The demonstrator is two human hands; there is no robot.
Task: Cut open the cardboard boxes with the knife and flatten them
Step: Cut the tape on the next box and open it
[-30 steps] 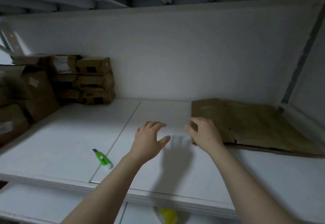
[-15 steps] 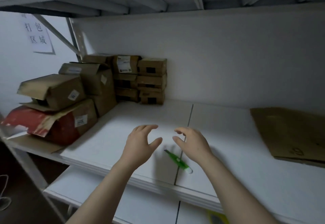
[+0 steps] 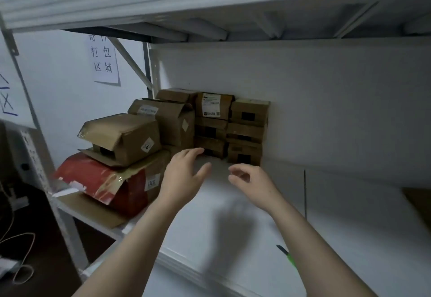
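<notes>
1. While the left hand [image 3: 184, 175] and right hand [image 3: 251, 182] hover empty and relaxed, cardboard boxes [image 3: 247, 131] stand just beyond them, one labelled "02".
2. The knife [image 3: 288, 256] lies behind the right hand.
3. A sign [image 3: 103, 61] above-left reads "打包区域".

Cardboard boxes [image 3: 247, 131]: brown, labelled, stacked in back-left corner of shelf [image 3: 349, 215]. Open-flap box [image 3: 126, 136] sits tilted atop red-wrapped box [image 3: 98, 177]. Knife [image 3: 285, 253]: green, lying nr front edge, partly hidden. Flat cardboard sheet [image 3: 419, 200] at far rt.
</notes>
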